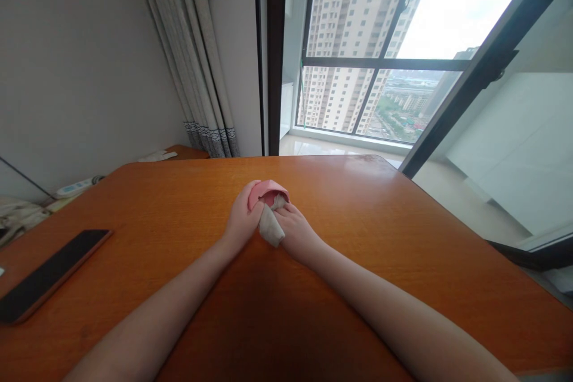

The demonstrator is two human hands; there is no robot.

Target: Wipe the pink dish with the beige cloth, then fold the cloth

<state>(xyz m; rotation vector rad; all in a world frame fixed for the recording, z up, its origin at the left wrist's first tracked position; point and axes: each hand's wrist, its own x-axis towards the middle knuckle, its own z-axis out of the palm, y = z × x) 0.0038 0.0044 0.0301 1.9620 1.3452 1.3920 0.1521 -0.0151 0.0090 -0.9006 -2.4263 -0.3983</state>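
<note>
Both hands close on one thing in the head view: left hand [242, 218] cups a pink cup [267, 192], tipped on its side mid-table [403, 239]; right hand [298, 233] presses a grey cloth [271, 227] into its mouth. Pushing hard could slide the cup from the cupping fingers.

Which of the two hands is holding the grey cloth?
The right hand holds the grey cloth, pressing it into the pink cup; the left hand grips that cup.
</note>
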